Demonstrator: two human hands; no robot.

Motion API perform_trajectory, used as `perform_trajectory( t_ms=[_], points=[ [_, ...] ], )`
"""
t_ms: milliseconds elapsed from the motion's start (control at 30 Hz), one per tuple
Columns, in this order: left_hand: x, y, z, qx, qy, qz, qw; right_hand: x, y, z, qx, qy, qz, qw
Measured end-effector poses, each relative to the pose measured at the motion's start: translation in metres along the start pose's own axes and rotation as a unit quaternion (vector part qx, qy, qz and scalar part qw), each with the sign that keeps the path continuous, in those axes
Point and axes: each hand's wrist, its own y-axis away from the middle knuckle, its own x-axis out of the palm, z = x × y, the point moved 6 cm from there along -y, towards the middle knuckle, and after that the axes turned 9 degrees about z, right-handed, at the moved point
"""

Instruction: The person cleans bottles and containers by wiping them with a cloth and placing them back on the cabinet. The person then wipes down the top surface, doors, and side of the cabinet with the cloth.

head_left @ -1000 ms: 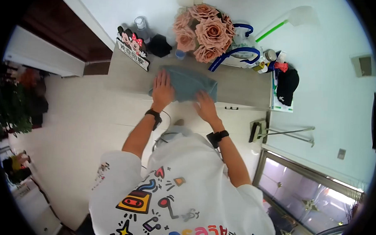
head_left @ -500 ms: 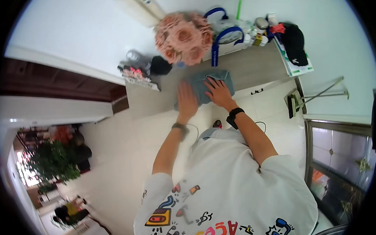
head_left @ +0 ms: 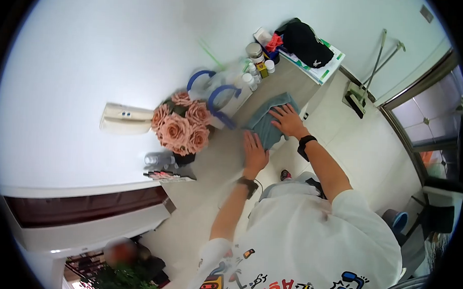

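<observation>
A grey-blue cloth [head_left: 267,120] lies folded on the grey cabinet top [head_left: 221,154], near its front edge. My right hand [head_left: 288,120] rests flat on the cloth's right part, fingers spread. At the cloth's lower left edge is my left hand [head_left: 255,154], its fingers stretched out and touching the cloth or the surface beside it. Neither hand is closed round anything. Both wrists carry black bands.
Behind the cloth stand pink roses [head_left: 176,130], a bag with blue handles [head_left: 225,96] and several jars and bottles [head_left: 254,52]. A black cap [head_left: 304,44] lies on papers at the right end. A sign [head_left: 169,176] stands at the left end.
The view has turned, and the cloth and both hands are now further towards the capped end of the cabinet. My left hand has come off the cloth's top to its edge.
</observation>
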Motion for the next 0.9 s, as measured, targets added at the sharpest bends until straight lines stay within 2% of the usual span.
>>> perform_trajectory(
  t_ms=[167,433,533,900],
  points=[
    [0.007,-0.036,-0.018,0.022,0.012,-0.006,1.000,-0.013,-0.010,-0.046,0.016,0.007,0.010,1.000],
    [0.010,-0.096,-0.023,0.085,0.057,-0.045,0.994,-0.027,-0.038,-0.091,0.023,0.014,-0.032,0.999],
    [0.012,-0.116,-0.032,0.072,0.017,-0.042,0.996,-0.031,-0.052,-0.104,0.022,0.019,-0.040,0.999],
    [0.002,-0.149,-0.045,0.055,0.017,-0.028,0.998,-0.030,-0.079,-0.125,0.024,0.015,-0.003,1.000]
  ],
)
